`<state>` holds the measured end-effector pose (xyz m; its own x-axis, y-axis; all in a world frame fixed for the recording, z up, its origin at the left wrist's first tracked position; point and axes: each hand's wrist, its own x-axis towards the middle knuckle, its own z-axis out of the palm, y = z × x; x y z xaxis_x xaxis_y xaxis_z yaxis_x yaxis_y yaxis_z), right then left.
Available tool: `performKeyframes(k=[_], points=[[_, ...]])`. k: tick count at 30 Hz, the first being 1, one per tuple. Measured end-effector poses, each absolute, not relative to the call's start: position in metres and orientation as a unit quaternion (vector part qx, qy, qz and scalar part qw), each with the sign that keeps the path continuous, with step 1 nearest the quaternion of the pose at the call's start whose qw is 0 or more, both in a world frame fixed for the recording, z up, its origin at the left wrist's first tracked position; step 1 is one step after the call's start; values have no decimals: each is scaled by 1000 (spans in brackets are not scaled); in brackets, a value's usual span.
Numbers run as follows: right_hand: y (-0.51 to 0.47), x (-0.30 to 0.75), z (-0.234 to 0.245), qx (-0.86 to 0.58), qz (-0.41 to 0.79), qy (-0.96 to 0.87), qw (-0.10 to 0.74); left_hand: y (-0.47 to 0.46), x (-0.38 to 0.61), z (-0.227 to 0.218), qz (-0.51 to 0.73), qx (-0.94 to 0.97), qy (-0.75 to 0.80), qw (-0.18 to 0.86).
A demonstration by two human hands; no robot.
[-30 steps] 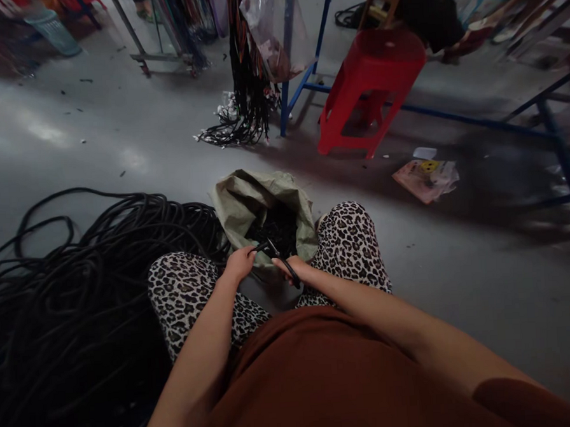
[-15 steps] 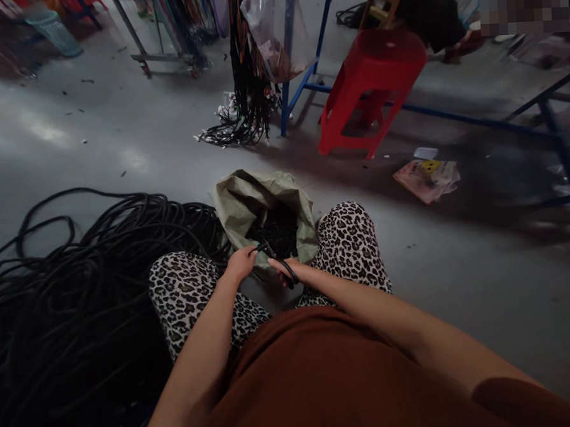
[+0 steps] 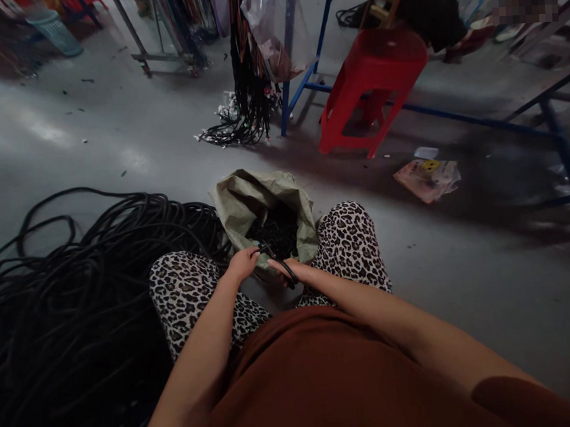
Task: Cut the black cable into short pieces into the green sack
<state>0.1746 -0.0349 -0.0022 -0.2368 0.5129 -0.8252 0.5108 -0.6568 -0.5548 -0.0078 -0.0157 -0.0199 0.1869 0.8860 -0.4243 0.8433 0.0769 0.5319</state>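
I sit on the floor with knees in leopard-print trousers on either side of an open green woven sack (image 3: 246,199) full of short black pieces. My left hand (image 3: 241,264) is closed on the end of a black cable (image 3: 259,248), just over the sack's mouth. My right hand (image 3: 292,272) is closed round the black handles of scissors (image 3: 283,266), whose blades meet the cable end between my hands.
A big heap of coiled black cable (image 3: 78,275) fills the floor to my left. Ahead stand a red plastic stool (image 3: 371,85), a blue metal frame (image 3: 475,117) and hanging bundles of black cords (image 3: 246,69). Papers (image 3: 426,177) lie on the grey floor at right.
Both hands have stayed over the sack. The scissors have closed a little on the cable end, and my right hand has shifted slightly toward the left one.
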Motion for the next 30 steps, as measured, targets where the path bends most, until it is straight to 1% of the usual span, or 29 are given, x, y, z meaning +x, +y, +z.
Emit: performKeyframes(k=[13,19,24,30], points=[[-35,174,-10,-614,661,-431,-24,-17,-9,-17,11,700,608,374],[-36,175,-2,-613,669,-419,-35,-17,-8,-14,1,703,606,373],[-38,174,5,-610,704,-362,-16,-17,-9,-16,14,691,610,386],[-36,174,10,-616,676,-403,-32,-17,-9,-21,19,685,624,377]])
